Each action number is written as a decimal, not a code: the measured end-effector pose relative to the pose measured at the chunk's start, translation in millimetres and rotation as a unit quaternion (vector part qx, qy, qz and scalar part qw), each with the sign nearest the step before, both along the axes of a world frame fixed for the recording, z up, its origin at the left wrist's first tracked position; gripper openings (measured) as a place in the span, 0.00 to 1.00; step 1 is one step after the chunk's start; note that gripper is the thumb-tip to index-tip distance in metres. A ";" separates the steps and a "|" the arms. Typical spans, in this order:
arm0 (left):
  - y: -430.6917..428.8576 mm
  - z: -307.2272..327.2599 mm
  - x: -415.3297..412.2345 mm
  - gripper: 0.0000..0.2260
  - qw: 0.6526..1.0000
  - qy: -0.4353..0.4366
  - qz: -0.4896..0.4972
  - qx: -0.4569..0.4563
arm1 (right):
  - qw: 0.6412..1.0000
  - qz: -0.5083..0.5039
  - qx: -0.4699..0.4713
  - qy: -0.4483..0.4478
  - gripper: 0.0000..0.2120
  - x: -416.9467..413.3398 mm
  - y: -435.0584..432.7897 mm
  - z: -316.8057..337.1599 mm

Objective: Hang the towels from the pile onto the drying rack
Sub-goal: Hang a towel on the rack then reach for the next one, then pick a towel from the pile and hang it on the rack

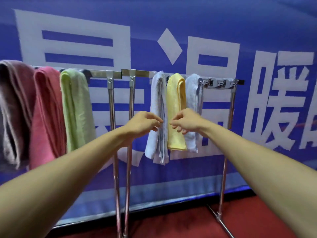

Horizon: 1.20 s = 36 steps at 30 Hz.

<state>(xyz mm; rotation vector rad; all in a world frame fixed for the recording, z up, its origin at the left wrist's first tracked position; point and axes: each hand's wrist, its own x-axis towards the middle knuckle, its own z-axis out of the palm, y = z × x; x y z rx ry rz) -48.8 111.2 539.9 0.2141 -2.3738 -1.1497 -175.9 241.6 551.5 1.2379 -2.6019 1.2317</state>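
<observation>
Hanging on drying rack (137,73) top bar, L to R: mauve towel (12,109), pink towel (46,117), green towel (75,109); bare section of bar; then white towel (157,103), yellow towel (176,100), pale grey towel (193,93), packed side by side. Left hand (145,122): fingers (158,120) curled, pinching white towel edge approx. mid-height. Right hand (186,121): fingers (175,123) curled against yellow towel; grip cannot be told (blur). Blue banner (257,31) behind rack; red floor (188,225) below.
</observation>
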 end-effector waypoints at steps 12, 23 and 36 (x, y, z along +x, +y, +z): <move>-111.8 -230.5 85.5 0.05 0.981 -0.167 0.096 0.020 | 0.968 0.110 0.221 -0.051 0.05 55.7 -123.8 -217.7; -139.2 -460.8 60.1 0.07 0.934 -0.292 0.109 0.173 | 0.916 0.075 0.378 -0.110 0.12 8.7 -155.9 -444.6; -148.6 -610.5 15.0 0.11 0.898 -0.349 0.154 0.221 | 0.867 -0.101 0.411 -0.263 0.23 -18.4 -149.4 -663.9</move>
